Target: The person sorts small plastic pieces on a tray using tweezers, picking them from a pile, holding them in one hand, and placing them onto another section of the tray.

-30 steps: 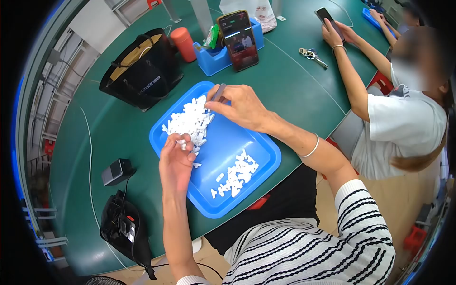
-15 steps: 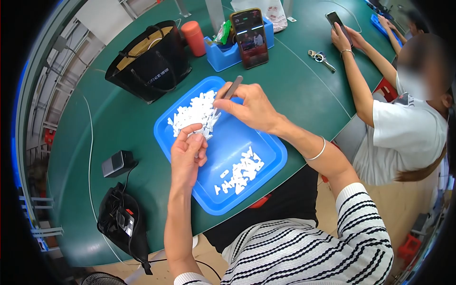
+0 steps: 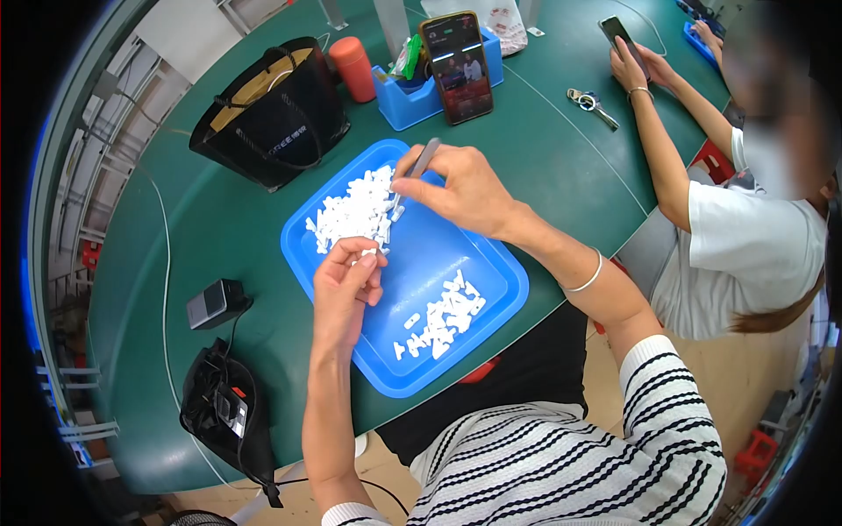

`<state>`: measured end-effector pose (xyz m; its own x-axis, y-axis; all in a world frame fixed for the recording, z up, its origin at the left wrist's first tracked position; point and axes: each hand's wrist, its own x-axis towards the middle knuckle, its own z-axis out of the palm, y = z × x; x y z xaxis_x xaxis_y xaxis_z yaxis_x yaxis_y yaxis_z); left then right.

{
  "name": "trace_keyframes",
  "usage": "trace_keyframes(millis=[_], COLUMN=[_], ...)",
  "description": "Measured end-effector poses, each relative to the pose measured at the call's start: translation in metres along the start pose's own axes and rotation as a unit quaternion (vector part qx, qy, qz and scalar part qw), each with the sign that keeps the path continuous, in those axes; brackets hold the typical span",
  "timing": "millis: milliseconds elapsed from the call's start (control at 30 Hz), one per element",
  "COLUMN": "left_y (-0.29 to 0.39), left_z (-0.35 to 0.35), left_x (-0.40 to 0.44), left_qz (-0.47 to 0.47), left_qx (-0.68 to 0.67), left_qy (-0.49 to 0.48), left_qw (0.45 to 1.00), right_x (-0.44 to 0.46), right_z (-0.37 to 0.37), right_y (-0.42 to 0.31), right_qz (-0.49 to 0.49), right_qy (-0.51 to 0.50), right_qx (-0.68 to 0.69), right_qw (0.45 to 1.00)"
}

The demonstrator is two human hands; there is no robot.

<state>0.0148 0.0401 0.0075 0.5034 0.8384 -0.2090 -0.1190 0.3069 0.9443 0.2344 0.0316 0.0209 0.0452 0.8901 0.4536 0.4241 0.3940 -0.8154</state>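
Observation:
A blue tray [image 3: 386, 373] lies on the green table, with a large pile of small white pieces [image 3: 355, 209] in its far left part and a smaller group of white pieces [image 3: 445, 317] near its front right. My right hand [image 3: 456, 186] pinches grey metal tweezers [image 3: 424, 158], their tips at the right edge of the large pile. Just in front of that pile, my left hand [image 3: 349, 279] is closed, thumb against fingers, on a small white piece [image 3: 369, 252] that shows between the fingertips.
Behind the tray stand a black bag [image 3: 272, 114], a red cylinder [image 3: 353, 68], a blue holder [image 3: 408, 103] and an upright phone [image 3: 459, 70]. Keys [image 3: 592, 107] lie at right, near a person holding a phone [image 3: 624, 46]. A grey box [image 3: 217, 302] and black pouch [image 3: 224, 403] sit at left.
My left hand's fingers have closed into a pinch and the hand has shifted right. The tweezers in my right hand now point more steeply down at the pile's edge. The view has shifted slightly.

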Motion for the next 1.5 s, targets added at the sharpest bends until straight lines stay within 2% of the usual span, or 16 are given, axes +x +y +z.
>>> trace_keyframes(millis=[33, 200, 300, 367, 400, 467, 733, 833, 900, 1033, 1100, 1167, 1233, 1267, 1333, 1500], left_y=[0.001, 0.004, 0.002, 0.0, 0.0, 0.0, -0.003, -0.004, -0.002, 0.0, 0.001, 0.003, 0.004, 0.004, 0.002, -0.004], left_z=[0.001, 0.0, -0.004, -0.007, -0.006, -0.002, 0.003, 0.003, 0.004, 0.0, -0.008, -0.009, -0.011, -0.011, -0.013, -0.013], left_x=[-0.001, -0.002, -0.001, -0.001, -0.001, -0.001, -0.001, -0.002, -0.003, -0.002, -0.001, -0.002, -0.002, -0.002, -0.002, 0.0], left_qz=[0.003, -0.007, -0.012, -0.003, -0.001, -0.003, 0.0, 0.005, 0.012, 0.02, 0.027, 0.058, 0.051, 0.051, 0.05, 0.048], left_qx=[-0.023, -0.064, -0.087, -0.09, -0.09, -0.051, 0.021, 0.03, 0.028, -0.028, -0.103, -0.164, -0.198, -0.213, -0.203, -0.12], left_qy=[-0.007, -0.022, -0.025, -0.034, -0.038, 0.004, 0.021, 0.016, 0.007, 0.021, 0.025, -0.003, -0.009, -0.012, -0.006, -0.004], left_qw=[1.0, 0.998, 0.996, 0.995, 0.995, 0.999, 1.0, 0.999, 1.0, 0.999, 0.994, 0.985, 0.979, 0.976, 0.978, 0.992], right_x=[-0.001, -0.004, -0.003, -0.003, -0.003, -0.005, -0.014, -0.014, -0.011, -0.007, -0.005, -0.006, -0.006, -0.007, -0.008, -0.007], right_z=[0.002, 0.011, 0.009, 0.006, 0.004, 0.005, 0.017, 0.017, 0.016, 0.008, 0.008, 0.009, 0.015, 0.018, 0.019, 0.014], right_y=[0.003, 0.013, 0.01, 0.003, -0.001, -0.009, -0.011, -0.011, -0.008, -0.009, -0.004, -0.005, 0.002, 0.004, 0.004, 0.005], right_qz=[-0.025, -0.07, -0.055, 0.002, 0.001, 0.008, -0.032, -0.012, 0.066, 0.106, 0.047, 0.046, -0.039, -0.041, -0.041, -0.03], right_qy=[-0.014, -0.024, -0.031, -0.004, -0.002, 0.007, -0.002, -0.026, -0.012, 0.001, 0.028, 0.018, -0.018, -0.02, -0.073, -0.061], right_qx=[-0.075, -0.163, -0.135, -0.031, -0.034, 0.088, 0.122, 0.133, 0.245, 0.242, 0.186, 0.128, 0.005, 0.01, -0.061, -0.047], right_qw=[0.997, 0.984, 0.989, 1.0, 0.999, 0.996, 0.992, 0.991, 0.967, 0.964, 0.981, 0.991, 0.999, 0.999, 0.995, 0.997])
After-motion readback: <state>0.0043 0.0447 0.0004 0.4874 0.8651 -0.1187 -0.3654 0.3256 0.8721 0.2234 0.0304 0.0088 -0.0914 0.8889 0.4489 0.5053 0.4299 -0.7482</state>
